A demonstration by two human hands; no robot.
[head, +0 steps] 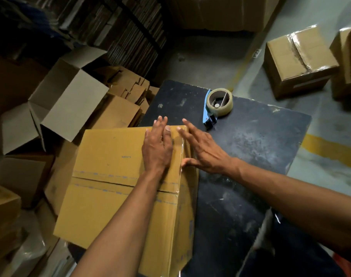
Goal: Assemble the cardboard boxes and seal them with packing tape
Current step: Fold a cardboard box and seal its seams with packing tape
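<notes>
A closed yellow-brown cardboard box [114, 176] stands on the near left part of the dark worktop [250, 148], its top flaps shut with a seam running across between blue dashed print lines, and clear tape glinting along its right edge. A roll of clear packing tape [219, 102] in a blue-handled dispenser lies on its side on the far part of the worktop, apart from the box. Beyond the worktop to the right, a sealed box [298, 60] with shiny tape along its top seam sits on the floor.
</notes>
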